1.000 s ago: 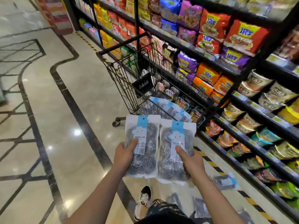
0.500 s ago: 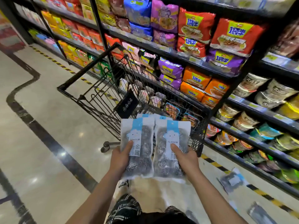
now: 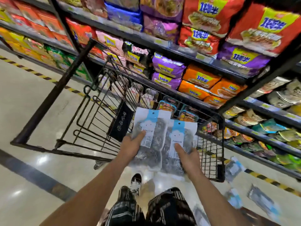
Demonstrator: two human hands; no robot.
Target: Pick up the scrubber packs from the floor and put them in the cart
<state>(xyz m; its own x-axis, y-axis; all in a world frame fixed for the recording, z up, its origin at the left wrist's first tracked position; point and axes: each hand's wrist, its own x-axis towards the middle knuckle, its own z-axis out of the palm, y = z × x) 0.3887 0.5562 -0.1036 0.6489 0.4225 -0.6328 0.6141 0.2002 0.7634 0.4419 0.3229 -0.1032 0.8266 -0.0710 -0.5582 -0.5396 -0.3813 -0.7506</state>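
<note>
Gripping clear blue-topped scrubber packs: left hand (image 3: 130, 148) one, right hand (image 3: 189, 158) other, over cart (image 3: 218, 144).

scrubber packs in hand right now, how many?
2: left pack in the left hand, right pack in the right hand. Blurred floor packs not counted.

Not much was legible. The scrubber pack in the left hand (image 3: 151, 137) had a white label with the big characters 金属 printed down it, with a smaller line above too blurred to read. The pack in the right hand (image 3: 180, 137) had a short Latin word starting with "V", too smeared to make out. The noodle bags on the shelves (image 3: 202, 79) carried a blue logo on yellow, unreadable.
</note>
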